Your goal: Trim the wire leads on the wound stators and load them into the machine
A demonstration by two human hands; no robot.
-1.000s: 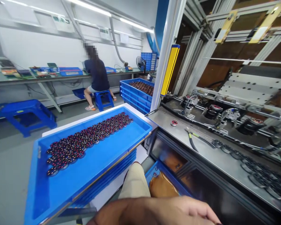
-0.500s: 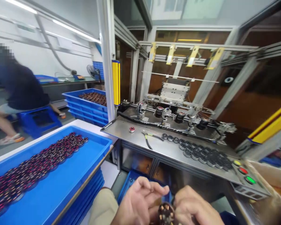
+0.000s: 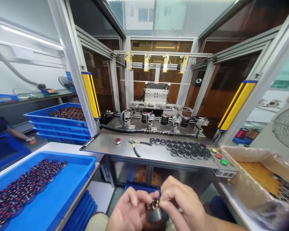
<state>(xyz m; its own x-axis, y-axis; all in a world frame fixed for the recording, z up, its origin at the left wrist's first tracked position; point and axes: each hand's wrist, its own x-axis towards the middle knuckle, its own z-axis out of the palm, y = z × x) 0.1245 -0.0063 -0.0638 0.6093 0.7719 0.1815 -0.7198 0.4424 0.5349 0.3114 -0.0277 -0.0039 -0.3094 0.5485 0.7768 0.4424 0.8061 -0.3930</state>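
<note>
My left hand (image 3: 131,210) is closed around a small round motor stator (image 3: 154,214) with copper windings on top and a smooth dark grey side. The stator is tilted in front of my lap. My right hand (image 3: 184,202) pinches with thumb and forefinger at the right edge of the windings; what sits between those fingertips is too small to make out. A thin dark line, perhaps a wire, rises near them. Beyond my hands, cutting pliers (image 3: 135,148) with yellow-green and black handles lie on the metal bench (image 3: 106,144). One red-topped stator (image 3: 117,141) stands left of them.
Rows of dark rings (image 3: 188,149) cover the bench's right part, beside a button box (image 3: 223,162). A blue tray (image 3: 69,189) with many wound stators is at left, stacked blue crates (image 3: 57,123) behind it. An open carton (image 3: 245,183) stands right. Yellow posts (image 3: 91,96) flank the machine (image 3: 156,96).
My view has swung right, bringing the carton fully into sight. The stator has tilted so its side shows, and my right fingertips have come onto its winding edge.
</note>
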